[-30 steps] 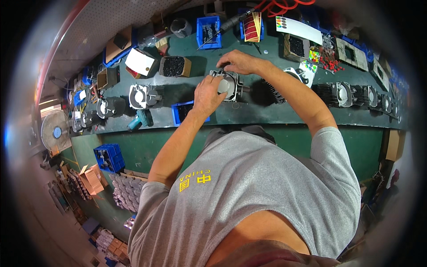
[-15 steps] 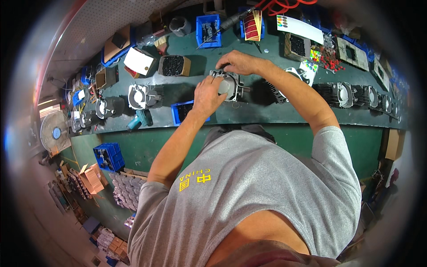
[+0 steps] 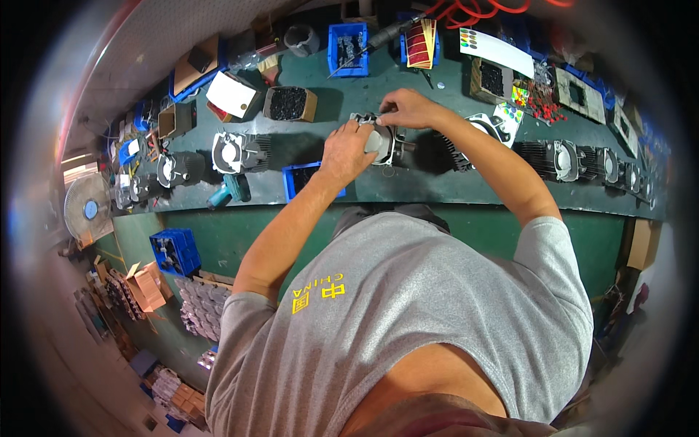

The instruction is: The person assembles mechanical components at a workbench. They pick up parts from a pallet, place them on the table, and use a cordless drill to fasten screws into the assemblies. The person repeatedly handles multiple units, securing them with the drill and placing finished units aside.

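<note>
"Metal housing (image 3: pixel 376 143): where is it, and how is it held?"

"On the bench (image 3: pixel 451 192), ahead of the wearer, beyond the blue bin (image 3: pixel 289 186). Left hand (image 3: pixel 348 153) clasps its left side, fingers close together, thumb set apart toward the round pale face. Right hand (image 3: pixel 410 109) at the far edge, thumb and fingertips drawn together; cannot tell whether a small part is pinched there."

"Good practice for this step?"

"My judgement: left palm firm and low, so the housing does not rock under fingertip pressure. Right fingers light, working by touch, since the hand itself hides much of that edge. Left fingertips lie near the right ones; best kept clear of them. Right wrist loose, forearm off the neighbouring finned part (image 3: pixel 457 149)."

"Changes against half a second ago?"

"Right hand has slid rightward along the far edge, baring more of the upper left corner. Left hand keeps its place on the housing. Whole view has drifted a little; bin and housing look unmoved relative to each other."
</note>
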`<state>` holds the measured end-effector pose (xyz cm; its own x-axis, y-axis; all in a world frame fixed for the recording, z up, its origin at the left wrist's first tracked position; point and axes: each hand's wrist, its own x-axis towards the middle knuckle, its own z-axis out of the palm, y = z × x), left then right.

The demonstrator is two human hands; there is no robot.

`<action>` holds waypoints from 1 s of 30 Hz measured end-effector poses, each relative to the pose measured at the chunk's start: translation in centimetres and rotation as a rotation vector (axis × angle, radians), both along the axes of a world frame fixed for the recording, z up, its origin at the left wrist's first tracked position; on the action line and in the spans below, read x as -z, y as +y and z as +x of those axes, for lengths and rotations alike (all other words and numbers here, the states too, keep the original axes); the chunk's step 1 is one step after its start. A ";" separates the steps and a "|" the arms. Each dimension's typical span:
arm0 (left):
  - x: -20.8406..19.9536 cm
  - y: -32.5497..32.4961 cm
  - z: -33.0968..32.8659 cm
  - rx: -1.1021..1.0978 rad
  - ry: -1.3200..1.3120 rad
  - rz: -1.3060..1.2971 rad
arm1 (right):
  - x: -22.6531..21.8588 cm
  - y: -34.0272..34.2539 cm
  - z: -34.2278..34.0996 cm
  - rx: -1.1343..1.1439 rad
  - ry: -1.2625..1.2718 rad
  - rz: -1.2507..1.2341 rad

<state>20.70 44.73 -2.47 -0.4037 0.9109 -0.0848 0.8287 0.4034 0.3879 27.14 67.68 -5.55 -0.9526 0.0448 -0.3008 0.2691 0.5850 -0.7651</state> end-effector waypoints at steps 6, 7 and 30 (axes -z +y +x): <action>0.0 0.1 0.0 -0.013 -0.016 0.005 | 2.7 1.0 1.2 0.082 -0.073 -0.225; 0.0 0.1 0.0 -0.013 -0.020 -0.004 | 2.9 1.0 1.2 0.121 -0.116 -0.305; 0.3 0.7 -1.2 0.138 0.042 -0.197 | 3.4 -1.8 -2.5 0.154 0.020 -0.172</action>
